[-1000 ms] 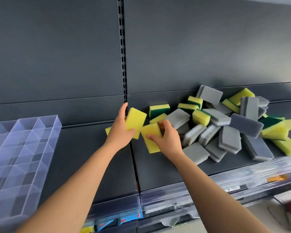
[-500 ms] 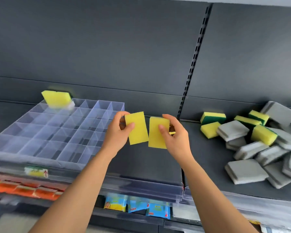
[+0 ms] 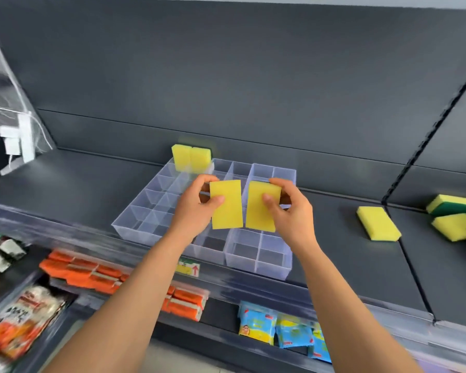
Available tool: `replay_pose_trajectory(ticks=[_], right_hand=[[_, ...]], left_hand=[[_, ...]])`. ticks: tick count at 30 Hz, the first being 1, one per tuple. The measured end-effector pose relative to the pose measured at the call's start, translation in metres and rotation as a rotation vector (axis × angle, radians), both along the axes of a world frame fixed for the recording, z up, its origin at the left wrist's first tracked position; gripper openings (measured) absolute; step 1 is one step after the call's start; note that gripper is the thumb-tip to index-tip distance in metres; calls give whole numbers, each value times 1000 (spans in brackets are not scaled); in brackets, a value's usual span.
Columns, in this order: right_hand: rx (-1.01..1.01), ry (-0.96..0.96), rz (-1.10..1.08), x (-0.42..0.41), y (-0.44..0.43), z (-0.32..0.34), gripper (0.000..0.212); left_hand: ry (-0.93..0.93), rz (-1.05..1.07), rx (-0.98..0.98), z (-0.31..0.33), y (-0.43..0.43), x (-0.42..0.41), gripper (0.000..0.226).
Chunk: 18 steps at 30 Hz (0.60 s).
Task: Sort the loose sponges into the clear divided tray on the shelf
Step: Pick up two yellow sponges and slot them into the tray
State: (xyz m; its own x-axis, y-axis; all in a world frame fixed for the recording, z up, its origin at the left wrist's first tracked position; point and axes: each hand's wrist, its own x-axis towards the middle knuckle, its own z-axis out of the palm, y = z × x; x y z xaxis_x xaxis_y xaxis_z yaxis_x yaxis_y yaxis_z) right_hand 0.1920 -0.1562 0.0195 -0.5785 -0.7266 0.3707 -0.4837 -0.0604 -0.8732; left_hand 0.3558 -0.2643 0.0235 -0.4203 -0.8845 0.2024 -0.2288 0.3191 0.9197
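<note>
head view: your left grip [image 3: 197, 211] pinches the left sponge [image 3: 226, 204] and your right grip [image 3: 293, 216] the right sponge [image 3: 261, 205], both above the clear tray [image 3: 145, 211]. they're likely light, squashy foam, so hold the long edges gently.

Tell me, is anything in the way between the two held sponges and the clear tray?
Nothing visible. The left hand holds the left sponge and the right hand the right sponge over the open clear tray; two stored sponges stand at its far corner.
</note>
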Motion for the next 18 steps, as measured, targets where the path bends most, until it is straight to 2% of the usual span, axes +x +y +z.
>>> replay_pose_trajectory(ticks=[7,18], right_hand=[[20,14,35,41,-70,2,26],[57,19,76,39,-191,2,30]], left_hand=[[-22,-2,10,3,-61,45,29],[-62,1,-27,4,-172,48,30]])
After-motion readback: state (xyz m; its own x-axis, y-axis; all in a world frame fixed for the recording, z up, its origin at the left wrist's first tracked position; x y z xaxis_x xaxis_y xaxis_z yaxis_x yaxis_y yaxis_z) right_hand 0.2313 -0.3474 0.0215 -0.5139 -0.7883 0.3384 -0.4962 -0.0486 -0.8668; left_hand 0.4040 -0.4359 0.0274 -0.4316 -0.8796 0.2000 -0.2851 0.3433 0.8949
